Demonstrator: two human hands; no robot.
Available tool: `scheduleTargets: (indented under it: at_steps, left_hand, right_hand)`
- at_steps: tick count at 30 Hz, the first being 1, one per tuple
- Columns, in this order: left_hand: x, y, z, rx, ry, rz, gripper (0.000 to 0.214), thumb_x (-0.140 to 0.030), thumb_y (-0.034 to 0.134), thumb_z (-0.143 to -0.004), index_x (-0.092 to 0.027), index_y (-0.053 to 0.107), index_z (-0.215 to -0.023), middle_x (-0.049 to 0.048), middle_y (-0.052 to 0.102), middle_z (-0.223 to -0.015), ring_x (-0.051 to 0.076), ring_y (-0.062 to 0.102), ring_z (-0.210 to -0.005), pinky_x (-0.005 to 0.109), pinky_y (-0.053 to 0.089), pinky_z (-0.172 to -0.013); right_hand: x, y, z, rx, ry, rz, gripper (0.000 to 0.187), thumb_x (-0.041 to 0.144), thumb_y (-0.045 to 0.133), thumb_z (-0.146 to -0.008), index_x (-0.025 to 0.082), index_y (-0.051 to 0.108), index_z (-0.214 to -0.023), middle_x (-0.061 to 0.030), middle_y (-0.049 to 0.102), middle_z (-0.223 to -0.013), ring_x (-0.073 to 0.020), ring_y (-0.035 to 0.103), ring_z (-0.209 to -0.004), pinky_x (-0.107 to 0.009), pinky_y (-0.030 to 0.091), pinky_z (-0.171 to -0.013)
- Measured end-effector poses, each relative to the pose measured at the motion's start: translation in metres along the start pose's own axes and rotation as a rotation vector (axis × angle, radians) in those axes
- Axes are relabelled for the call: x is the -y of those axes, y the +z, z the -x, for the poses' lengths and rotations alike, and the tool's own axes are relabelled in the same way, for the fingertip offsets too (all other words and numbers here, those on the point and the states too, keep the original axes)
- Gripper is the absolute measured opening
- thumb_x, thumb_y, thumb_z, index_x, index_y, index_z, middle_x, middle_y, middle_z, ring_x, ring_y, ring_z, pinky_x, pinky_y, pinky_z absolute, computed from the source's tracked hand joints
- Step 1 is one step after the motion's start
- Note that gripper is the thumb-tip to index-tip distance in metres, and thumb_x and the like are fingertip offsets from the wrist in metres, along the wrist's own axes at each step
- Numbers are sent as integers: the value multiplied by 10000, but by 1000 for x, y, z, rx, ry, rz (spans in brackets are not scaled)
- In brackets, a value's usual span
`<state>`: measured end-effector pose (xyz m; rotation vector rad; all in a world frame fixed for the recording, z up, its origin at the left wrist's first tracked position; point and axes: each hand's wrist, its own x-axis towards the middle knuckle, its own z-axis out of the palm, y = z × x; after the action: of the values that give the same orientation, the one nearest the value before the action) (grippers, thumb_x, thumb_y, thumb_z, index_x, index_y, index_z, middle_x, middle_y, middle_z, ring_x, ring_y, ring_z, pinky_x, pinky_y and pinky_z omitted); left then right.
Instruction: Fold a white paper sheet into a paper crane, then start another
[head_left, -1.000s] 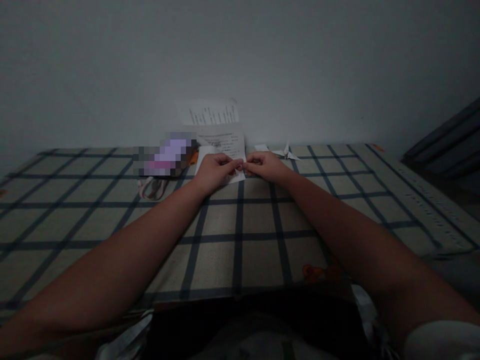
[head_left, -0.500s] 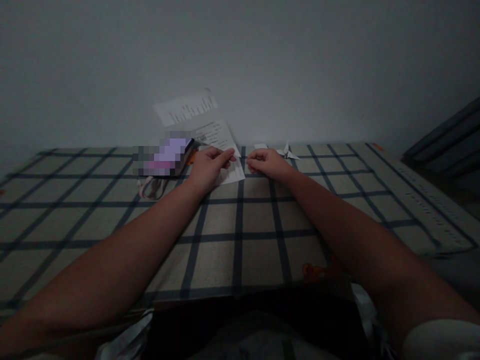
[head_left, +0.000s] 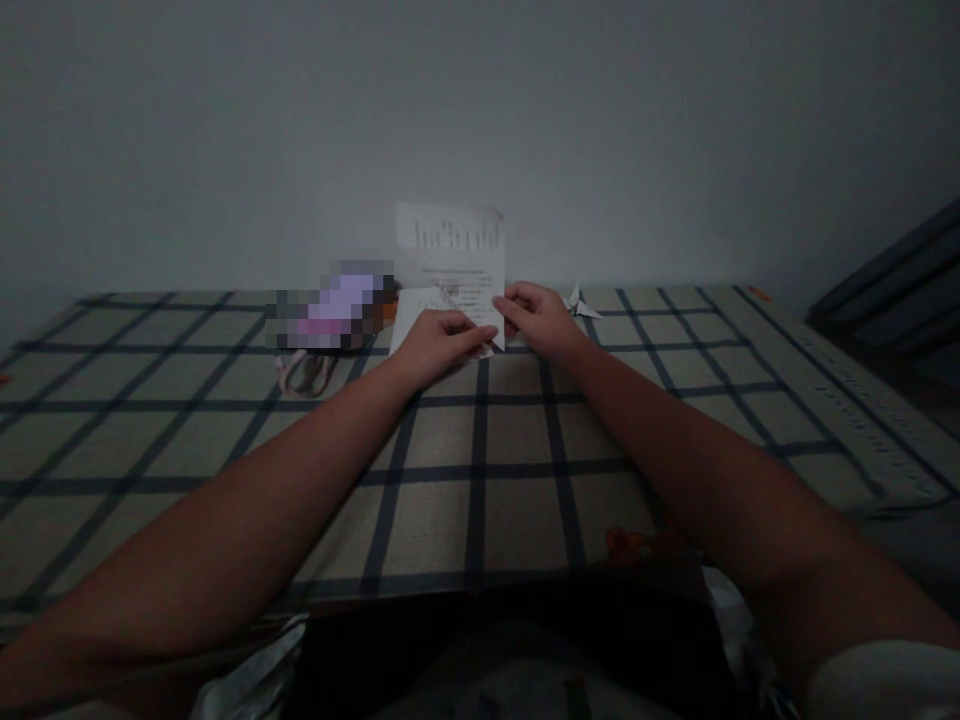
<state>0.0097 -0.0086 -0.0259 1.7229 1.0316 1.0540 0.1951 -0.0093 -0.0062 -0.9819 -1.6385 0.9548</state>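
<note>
A printed sheet of paper (head_left: 450, 262) stands tilted up towards the wall in front of me, creased across, with another part of white paper (head_left: 407, 312) low at its left; whether the two are one piece I cannot tell. My right hand (head_left: 531, 312) pinches the sheet's right edge between thumb and fingers. At the lower edge, my left hand (head_left: 448, 343) is closed with thumb and fingertips on the paper. Just beyond my right hand lies a small folded white paper figure (head_left: 581, 303) with pointed tips, like an origami crane.
A phone (head_left: 341, 305), partly pixelated, lies left of the paper with a pale looped strap (head_left: 306, 372). A checked cloth (head_left: 517, 500) covers the table. A grey wall (head_left: 480, 120) rises behind; a dark slatted object (head_left: 900, 290) is at the right.
The sheet has swung right and turned more upright, facing me. My right hand has moved onto its right edge, and my left hand has shifted right and lower.
</note>
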Motion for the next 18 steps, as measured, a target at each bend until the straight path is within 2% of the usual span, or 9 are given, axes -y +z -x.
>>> scheduleTargets:
  at_steps: [4, 7, 11, 15, 18]
  left_hand:
    - [8, -1, -8, -178, 16, 260, 406, -540, 825, -685, -149, 743, -757, 67, 728, -741, 159, 640, -634, 290, 512, -637]
    - [13, -4, -13, -256, 1, 245, 409, -532, 841, -665, -148, 698, -675, 69, 720, -722, 152, 624, -612, 287, 500, -625]
    - [8, -4, -9, -199, 2, 221, 435, -538, 838, -658, -137, 740, -793, 79, 742, -779, 149, 611, -613, 281, 486, -609]
    - [-2, 0, -3, -173, -13, 221, 434, -515, 856, -639, -128, 751, -805, 87, 757, -804, 144, 608, -605, 278, 494, -605]
    - [-3, 1, -2, -186, -20, 201, 413, -497, 857, -647, -130, 762, -810, 84, 758, -792, 139, 605, -588, 266, 489, -586]
  right_hand:
    - [-4, -1, -1, 20, 16, -13, 173, 267, 644, -861, 183, 565, -733, 24, 563, -639, -108, 537, -598, -243, 473, -600]
    - [-8, 0, -2, 72, 40, -24, 189, 306, 674, -856, 180, 578, -752, 23, 575, -648, -106, 544, -597, -245, 480, -606]
    - [-12, -1, -4, 43, 42, -20, 237, 392, 651, -897, 180, 597, -807, 17, 586, -658, -112, 559, -604, -247, 479, -613]
    - [-13, -5, -6, -51, 8, -3, 244, 410, 641, -912, 176, 615, -851, 12, 595, -667, -116, 572, -613, -247, 481, -611]
    - [-14, -6, -6, -52, -1, -6, 239, 396, 654, -903, 170, 622, -833, 17, 591, -657, -108, 565, -594, -244, 493, -613]
